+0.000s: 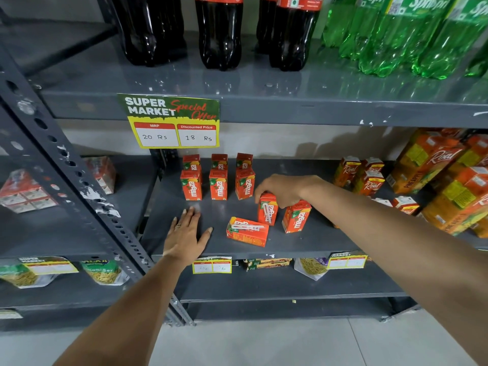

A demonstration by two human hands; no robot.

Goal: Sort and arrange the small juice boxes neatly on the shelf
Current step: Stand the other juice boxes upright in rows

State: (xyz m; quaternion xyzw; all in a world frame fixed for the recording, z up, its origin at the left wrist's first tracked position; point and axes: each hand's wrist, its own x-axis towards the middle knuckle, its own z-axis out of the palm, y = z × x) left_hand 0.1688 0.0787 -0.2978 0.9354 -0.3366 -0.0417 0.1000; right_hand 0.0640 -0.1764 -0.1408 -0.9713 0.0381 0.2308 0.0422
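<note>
Orange toppled carton (247, 231), beside right grip (281, 190)

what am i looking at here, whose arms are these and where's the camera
No robot here: a person wears a wide-angle camera on the head, so you see their own two arms reaching into a grey shop shelf. The left hand rests flat and empty on the shelf. The right hand grips the top of an upright small juice box. Six boxes already stand in two neat rows behind, one lies on its side, and another stands beside the held one.
</note>
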